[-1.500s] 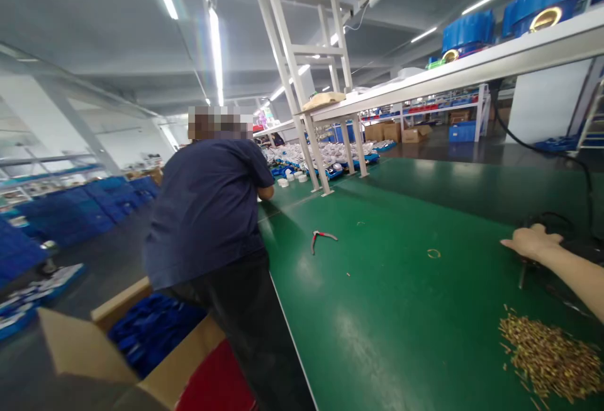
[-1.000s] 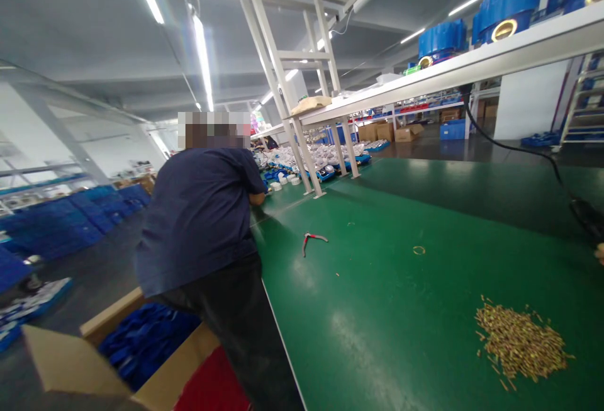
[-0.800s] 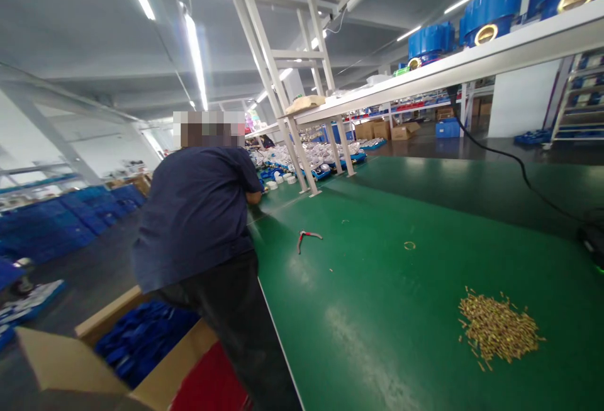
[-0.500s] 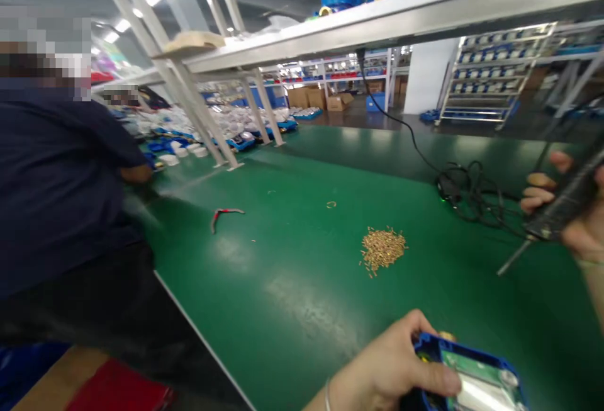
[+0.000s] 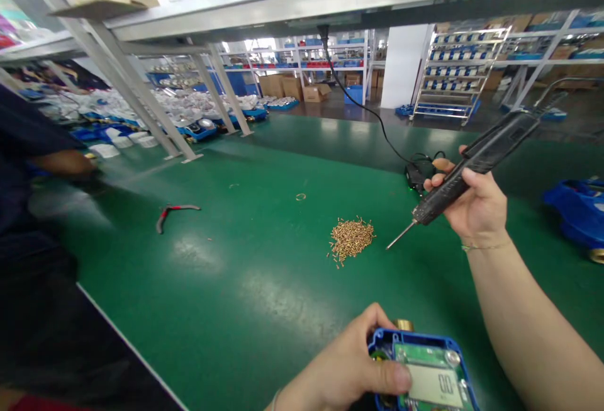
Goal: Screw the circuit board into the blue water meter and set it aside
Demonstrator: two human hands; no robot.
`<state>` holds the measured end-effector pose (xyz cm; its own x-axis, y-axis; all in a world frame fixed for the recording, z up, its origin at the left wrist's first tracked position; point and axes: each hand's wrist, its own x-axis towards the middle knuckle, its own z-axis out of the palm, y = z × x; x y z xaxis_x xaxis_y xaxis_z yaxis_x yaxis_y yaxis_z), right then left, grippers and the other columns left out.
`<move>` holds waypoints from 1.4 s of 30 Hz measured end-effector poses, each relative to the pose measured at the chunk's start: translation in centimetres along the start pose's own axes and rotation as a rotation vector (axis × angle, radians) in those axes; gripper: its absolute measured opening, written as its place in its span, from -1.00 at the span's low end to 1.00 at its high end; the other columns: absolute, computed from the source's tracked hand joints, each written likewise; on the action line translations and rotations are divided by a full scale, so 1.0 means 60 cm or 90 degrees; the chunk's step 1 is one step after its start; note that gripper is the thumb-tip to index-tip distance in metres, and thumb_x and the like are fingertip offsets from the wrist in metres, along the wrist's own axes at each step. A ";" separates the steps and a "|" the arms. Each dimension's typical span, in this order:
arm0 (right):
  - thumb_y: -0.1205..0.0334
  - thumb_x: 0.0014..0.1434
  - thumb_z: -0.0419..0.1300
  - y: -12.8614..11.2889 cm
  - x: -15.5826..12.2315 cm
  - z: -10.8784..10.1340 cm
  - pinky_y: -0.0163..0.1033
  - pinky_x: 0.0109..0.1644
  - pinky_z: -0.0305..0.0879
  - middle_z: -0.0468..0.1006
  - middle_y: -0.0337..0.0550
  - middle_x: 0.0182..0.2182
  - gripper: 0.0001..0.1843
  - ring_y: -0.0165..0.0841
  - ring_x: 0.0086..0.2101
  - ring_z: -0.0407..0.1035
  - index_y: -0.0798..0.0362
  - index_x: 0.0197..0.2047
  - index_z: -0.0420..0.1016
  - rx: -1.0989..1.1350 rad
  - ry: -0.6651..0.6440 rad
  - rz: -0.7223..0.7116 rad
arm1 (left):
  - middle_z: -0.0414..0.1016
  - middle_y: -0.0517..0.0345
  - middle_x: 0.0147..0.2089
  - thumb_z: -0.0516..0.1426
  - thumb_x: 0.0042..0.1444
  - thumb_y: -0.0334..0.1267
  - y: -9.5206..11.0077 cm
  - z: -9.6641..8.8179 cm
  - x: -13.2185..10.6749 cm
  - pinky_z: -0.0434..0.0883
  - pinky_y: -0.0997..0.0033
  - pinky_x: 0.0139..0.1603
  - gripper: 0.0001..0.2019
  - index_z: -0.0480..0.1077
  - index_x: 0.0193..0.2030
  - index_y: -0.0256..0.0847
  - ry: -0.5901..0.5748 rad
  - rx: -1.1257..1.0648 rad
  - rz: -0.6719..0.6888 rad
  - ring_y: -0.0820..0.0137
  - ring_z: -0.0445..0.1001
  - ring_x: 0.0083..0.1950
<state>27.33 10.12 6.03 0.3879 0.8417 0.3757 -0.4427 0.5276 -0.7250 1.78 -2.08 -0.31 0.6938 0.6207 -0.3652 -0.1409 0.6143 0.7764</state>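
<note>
Fingers (image 5: 479, 179) of the right hand (image 5: 477, 208) wrap a black screwdriver (image 5: 476, 164), right of center; the left hand (image 5: 356, 360) grips a blue meter (image 5: 429, 360), lower right, its display (image 5: 430, 387) showing digits, front uncovered; brass-colored screws (image 5: 352, 238) lie loose near center.

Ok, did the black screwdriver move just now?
Yes: the black screwdriver in the right hand has moved left in view, its tip closer to the golden screw pile.
</note>
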 end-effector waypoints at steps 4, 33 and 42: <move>0.17 -0.13 0.40 0.017 0.003 -0.004 0.03 -0.21 0.53 0.51 -0.14 -0.12 -0.49 -0.35 -0.42 0.48 0.00 -0.12 0.31 -0.048 -0.028 -0.039 | 0.45 0.18 -0.30 0.48 -0.38 -0.12 0.005 -0.007 0.000 0.22 0.52 -0.30 -0.35 0.19 -0.25 -0.22 0.007 0.002 0.003 0.46 0.36 -0.31; 0.07 0.00 0.31 0.078 0.003 0.016 -0.33 -0.61 0.33 0.41 -0.44 -0.58 -0.47 -0.45 -0.68 0.29 0.00 -0.07 0.12 -0.115 0.235 -0.216 | 0.45 0.19 -0.29 0.47 -0.32 -0.12 0.013 -0.002 0.003 0.24 0.50 -0.28 -0.40 0.20 -0.27 -0.22 -0.018 0.005 0.009 0.47 0.38 -0.30; 0.04 0.03 0.24 -0.025 -0.023 0.053 -0.31 -0.60 0.31 0.36 -0.38 -0.58 -0.64 -0.44 -0.64 0.25 0.01 -0.20 0.21 -0.086 0.217 -0.226 | 0.35 0.07 -0.05 0.46 -0.35 -0.11 0.012 -0.001 0.004 0.29 0.36 -0.14 -0.37 0.24 -0.19 -0.21 0.004 0.045 0.025 0.29 0.36 -0.10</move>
<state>24.86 8.52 8.41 0.7475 0.5154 0.4190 -0.1356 0.7360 -0.6632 1.80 -1.43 0.13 0.6838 0.6474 -0.3367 -0.1178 0.5533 0.8246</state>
